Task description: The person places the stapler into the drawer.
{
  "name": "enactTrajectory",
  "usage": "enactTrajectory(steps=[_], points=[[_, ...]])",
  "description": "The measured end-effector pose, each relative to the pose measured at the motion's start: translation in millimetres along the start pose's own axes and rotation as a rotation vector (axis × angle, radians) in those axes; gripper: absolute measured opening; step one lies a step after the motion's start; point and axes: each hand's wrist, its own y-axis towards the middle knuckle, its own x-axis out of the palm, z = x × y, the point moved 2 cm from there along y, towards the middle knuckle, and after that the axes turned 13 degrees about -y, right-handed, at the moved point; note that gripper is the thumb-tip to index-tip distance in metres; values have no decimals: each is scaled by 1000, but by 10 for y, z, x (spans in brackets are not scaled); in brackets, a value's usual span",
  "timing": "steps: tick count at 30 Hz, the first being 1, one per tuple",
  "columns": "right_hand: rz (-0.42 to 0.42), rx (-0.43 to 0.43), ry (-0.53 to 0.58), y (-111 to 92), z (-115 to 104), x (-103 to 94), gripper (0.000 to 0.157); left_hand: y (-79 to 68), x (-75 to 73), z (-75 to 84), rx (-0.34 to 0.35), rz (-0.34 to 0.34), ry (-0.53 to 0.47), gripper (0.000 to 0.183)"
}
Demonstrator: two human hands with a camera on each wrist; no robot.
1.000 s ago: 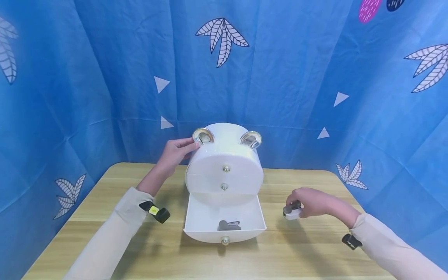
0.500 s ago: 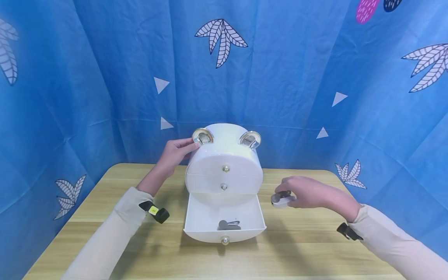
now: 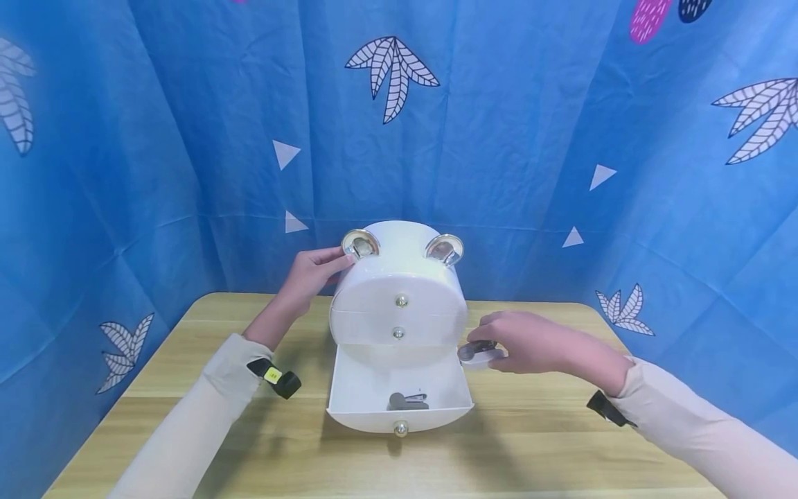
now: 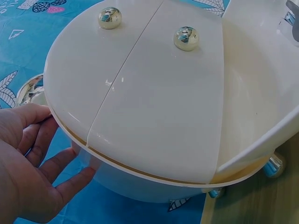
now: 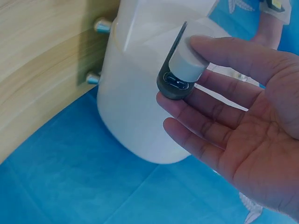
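A white drawer box (image 3: 399, 277) with two gold ears stands on the table. Its bottom drawer (image 3: 364, 378) is pulled out, and a dark grey mini stapler (image 3: 408, 402) lies inside near the front. My left hand (image 3: 312, 274) rests on the box's side by the left ear (image 3: 360, 244); in the left wrist view its fingers (image 4: 56, 165) are spread, tips touching the wall. Thumb and fingers of my right hand (image 3: 530, 343) pinch a white and grey mini stapler (image 5: 187, 60). It is raised above the table, at the drawer's right edge.
The wooden table (image 3: 561, 443) extends around the box on both sides and in front. A blue patterned curtain (image 3: 517, 138) hangs behind and at both sides. Gold ball knobs (image 3: 402, 301) stick out from the drawer fronts.
My right hand has moved left with the mini stapler, from over the table at the right to the drawer's right edge. The left hand and the box have stayed put.
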Motion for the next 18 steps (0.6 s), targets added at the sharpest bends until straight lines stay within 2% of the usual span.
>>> enactTrajectory(steps=[9,18], points=[[18,-36,-52,132,-175,0,20,-18,3,6,2,9,0,48],[26,-41,-133,265,-303,82,21,-27,7,-3,-2,11,-1,48]])
